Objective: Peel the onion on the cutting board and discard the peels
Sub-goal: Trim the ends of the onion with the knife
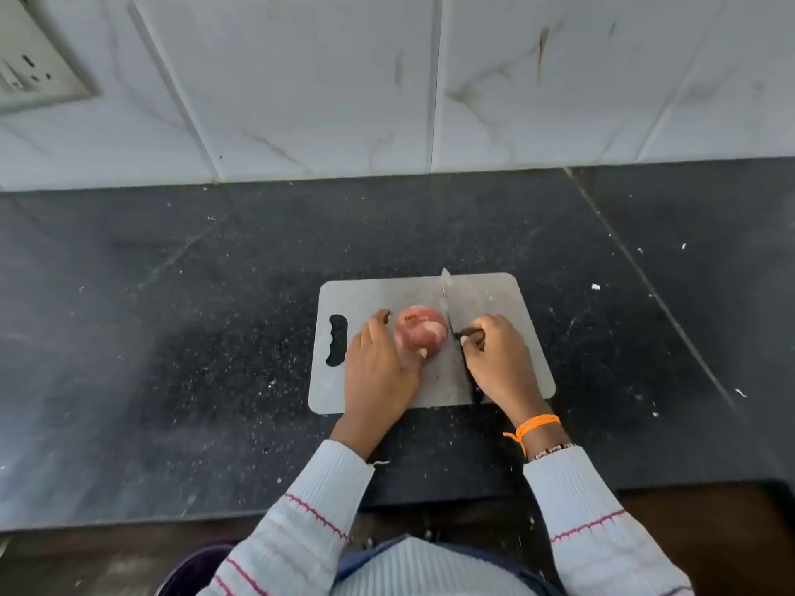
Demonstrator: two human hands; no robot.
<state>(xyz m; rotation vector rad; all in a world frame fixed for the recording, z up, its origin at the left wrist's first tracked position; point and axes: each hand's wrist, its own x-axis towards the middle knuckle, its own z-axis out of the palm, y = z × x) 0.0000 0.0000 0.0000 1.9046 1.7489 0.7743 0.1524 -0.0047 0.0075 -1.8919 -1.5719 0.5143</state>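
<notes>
A pinkish-red onion [420,333] lies on the grey cutting board [490,294] near its middle. My left hand [378,367] holds the onion from the left, with the fingers curled round its side and the thumb at its front. My right hand [499,359] grips the dark handle of a knife [447,298]. The blade points away from me and stands just right of the onion, close to its edge. No loose peels show on the board.
The board lies on a black speckled counter [215,316] with small white scraps scattered to the right. A marble-tiled wall [387,79] stands behind, with a socket plate [30,71] at top left. A dark round container [193,569] sits below the counter's front edge.
</notes>
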